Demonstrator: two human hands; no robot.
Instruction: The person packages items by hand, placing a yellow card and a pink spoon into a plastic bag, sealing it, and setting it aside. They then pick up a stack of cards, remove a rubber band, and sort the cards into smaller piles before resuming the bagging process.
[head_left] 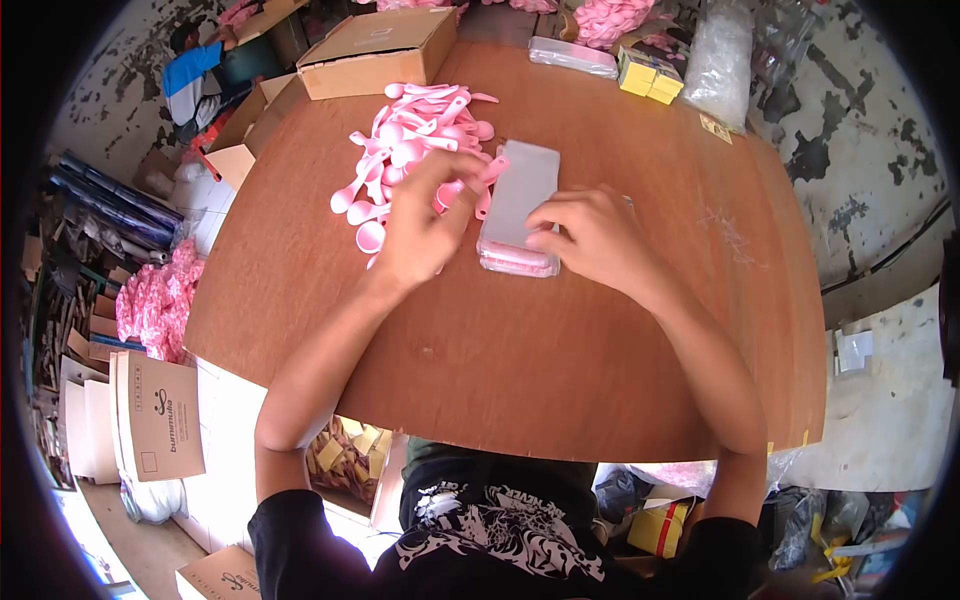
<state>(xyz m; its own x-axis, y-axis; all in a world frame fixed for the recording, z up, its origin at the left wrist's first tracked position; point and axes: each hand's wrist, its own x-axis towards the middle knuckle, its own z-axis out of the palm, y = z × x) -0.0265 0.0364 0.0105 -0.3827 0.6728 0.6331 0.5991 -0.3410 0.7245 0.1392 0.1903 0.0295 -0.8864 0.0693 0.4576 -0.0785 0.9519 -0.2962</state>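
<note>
Head view: the person is sitting at a round wooden table [520, 360], both bare arms reaching forward. The left hand [425, 215] is hovering over the near edge of the spoons [400, 140], a loose pink pile lying at the table's middle left. Its fingers [450, 170] are curling inward over a few pink handles, but whether they are actually gripping one I cannot tell, since the back of the hand is hiding the palm. The right hand [590, 235] is resting against the pack [520, 190], a flat clear packet of pink spoons lying just right of the pile, in the middle of the table. Its fingertips [545, 215] are bending down onto the pack's right edge, with the thumb at the near corner; pinching or only pressing, I cannot tell. At the far edge a box [375, 50] is standing open, with yellow cartons [650, 75] and a clear bag [720, 65] to its right. Beyond the table, top left, another person [195, 75] is bending over.
</note>
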